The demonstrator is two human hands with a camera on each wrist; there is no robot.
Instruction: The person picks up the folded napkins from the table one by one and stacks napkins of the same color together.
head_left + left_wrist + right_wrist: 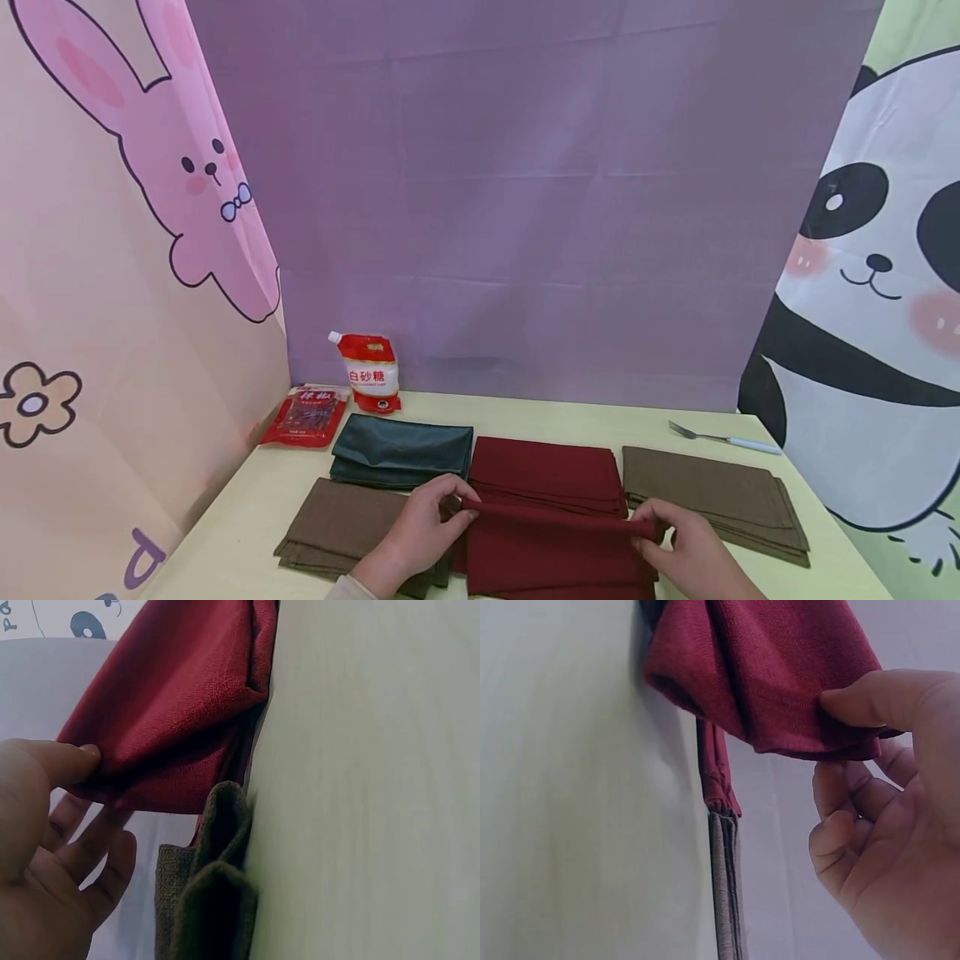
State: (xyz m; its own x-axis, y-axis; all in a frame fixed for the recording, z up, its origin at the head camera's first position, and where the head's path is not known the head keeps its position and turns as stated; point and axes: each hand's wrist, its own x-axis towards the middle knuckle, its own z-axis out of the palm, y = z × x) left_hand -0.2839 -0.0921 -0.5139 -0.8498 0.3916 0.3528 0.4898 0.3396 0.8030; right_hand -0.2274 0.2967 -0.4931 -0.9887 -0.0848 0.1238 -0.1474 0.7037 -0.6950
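Observation:
A dark red cloth (555, 533) lies at the front middle of the pale yellow table (247, 517), on top of a stack of red cloths (547, 471). Its upper fold is lifted into a ridge. My left hand (420, 533) pinches the ridge's left end, thumb on the red cloth (180, 712). My right hand (686, 550) pinches the right end, thumb pressed on the red cloth (780, 682) with the fingers curled under it. A brown cloth stack (337, 525) lies under my left wrist and shows edge-on as brown folds (210, 900) in the left wrist view.
A dark green folded cloth (401, 450) lies behind the left brown stack. Another brown stack (712, 496) lies at the right. A sugar pouch (369, 372) and a red snack packet (307, 415) sit at the back left; a fork (723, 437) at the back right. Printed backdrops close in three sides.

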